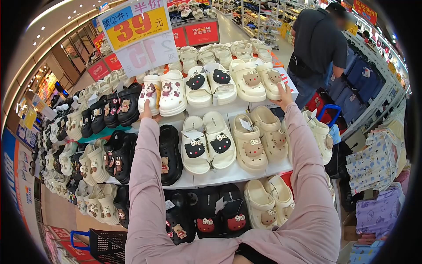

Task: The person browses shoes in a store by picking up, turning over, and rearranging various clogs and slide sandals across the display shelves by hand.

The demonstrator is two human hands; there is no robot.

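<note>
Both my arms reach out to the upper row of a shoe display. My left hand (150, 114) is at the toe end of a pair of white clogs (172, 93) with purple character charms, gripping the left clog; some fingers are hidden. My right hand (283, 97) has its fingers against the outer side of a cream clog (273, 78) with a brown cat-head charm. Between the hands stand white slides (223, 83) with black cat heads. Below them are cream slides (212, 143), beige clogs (252, 143) and a black clog (169, 154).
A price sign (136, 28) stands over the back rows. Black slides (221, 211) sit on the lowest tier. Dark clogs (128, 103) continue left. A person in dark clothes (318, 42) stands back right, beside a clothing rack (373, 92). A black basket (107, 246) is lower left.
</note>
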